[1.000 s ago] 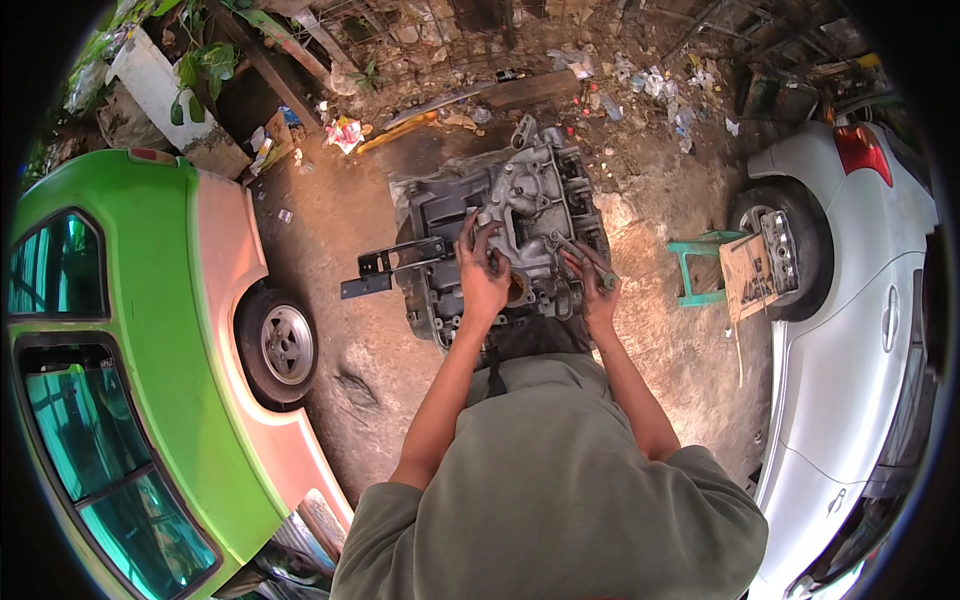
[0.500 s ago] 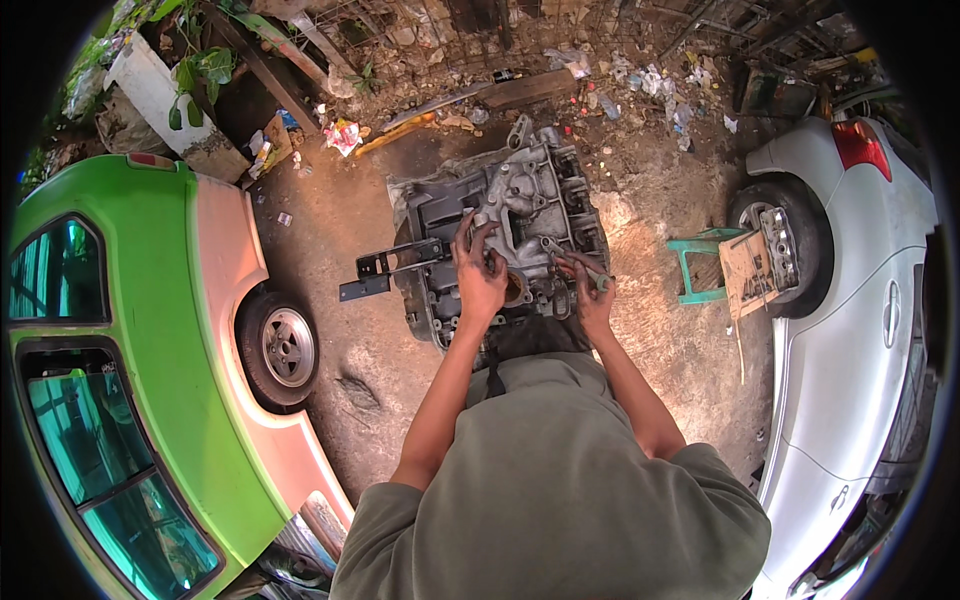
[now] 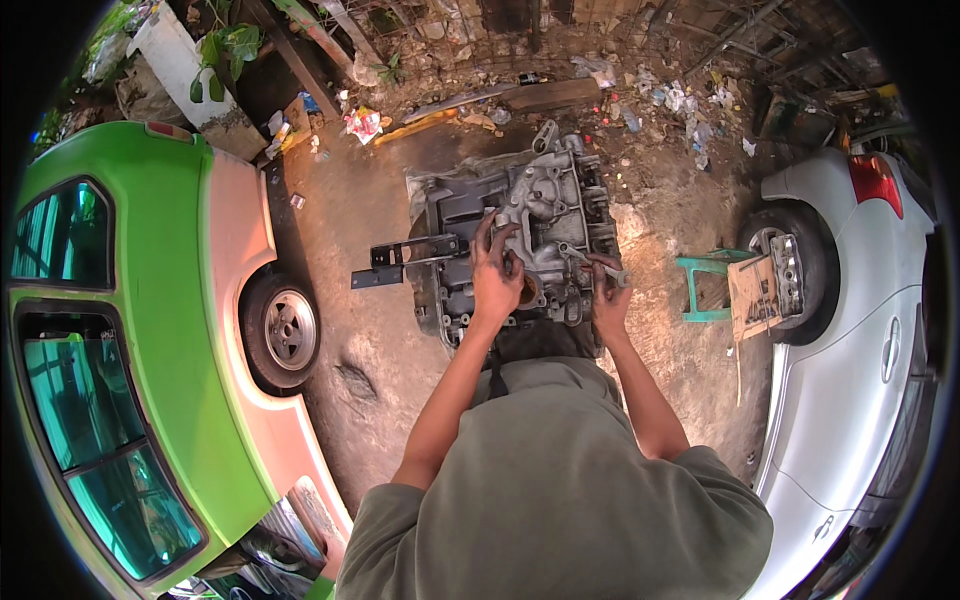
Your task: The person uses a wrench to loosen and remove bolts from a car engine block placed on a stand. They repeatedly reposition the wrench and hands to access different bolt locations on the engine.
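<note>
A grey, greasy engine block [image 3: 465, 203] lies on the ground in front of me, with a lighter cast metal part [image 3: 535, 200] on its top. My left hand [image 3: 497, 280] rests on this part with fingers spread, beside a round opening. On the block's right side, my right hand [image 3: 608, 302] grips a wrench [image 3: 617, 276] between thumb and fingers. The wrench's far end reaches in toward the cast part; what it sits on is too small to make out. A black metal bracket [image 3: 378, 278] sticks out from the block's left side.
A green and pink car [image 3: 165, 300] stands at the left, a silver car [image 3: 860, 330] at the right. Near the silver car's wheel is a green stool [image 3: 705, 314] with cardboard [image 3: 752, 298] and a metal part [image 3: 789, 275]. Litter and planks [image 3: 550, 95] lie beyond the block.
The whole view has shifted, so the block sits slightly farther right in it. The wrench in my right hand has tilted a little; my left hand keeps its place on the block.
</note>
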The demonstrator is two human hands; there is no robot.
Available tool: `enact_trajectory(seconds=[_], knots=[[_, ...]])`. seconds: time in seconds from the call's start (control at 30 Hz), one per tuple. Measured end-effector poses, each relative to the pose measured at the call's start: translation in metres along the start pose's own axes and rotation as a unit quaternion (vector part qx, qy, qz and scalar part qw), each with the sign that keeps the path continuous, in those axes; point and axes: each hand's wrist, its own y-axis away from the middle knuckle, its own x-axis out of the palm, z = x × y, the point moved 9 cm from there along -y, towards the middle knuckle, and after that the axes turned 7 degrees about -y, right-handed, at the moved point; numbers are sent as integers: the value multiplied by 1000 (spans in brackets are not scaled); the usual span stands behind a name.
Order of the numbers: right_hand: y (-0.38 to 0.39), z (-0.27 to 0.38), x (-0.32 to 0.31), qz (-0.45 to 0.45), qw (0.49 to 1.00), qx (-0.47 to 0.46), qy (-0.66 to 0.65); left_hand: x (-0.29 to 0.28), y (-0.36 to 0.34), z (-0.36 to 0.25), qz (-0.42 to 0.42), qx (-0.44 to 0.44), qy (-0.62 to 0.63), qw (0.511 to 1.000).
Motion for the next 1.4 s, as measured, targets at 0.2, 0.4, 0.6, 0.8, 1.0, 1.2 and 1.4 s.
enact_trajectory(seconds=[0.2,0.4,0.6,0.8,1.0,1.2,1.4], knots=[[0,0,-2,29,1000,0,11,1,-2,0,-1,-4,-2,1000],[-5,-20,-8,-13,982,116,-146,3,-1,1,23,-25,21,999],[-13,-18,-10,6,982,143,-124,3,-1,1,25,-28,27,999],[-13,2,-2,54,997,58,-23,3,-2,1,24,-23,9,999],[-4,-6,-3,-6,992,100,-77,2,-2,3,21,-29,22,999],[-60,-19,6,-38,975,202,79,-1,-2,-1,-3,-6,10,1000],[-118,4,70,186,853,69,483,1,-2,1,4,-17,-3,1000]])
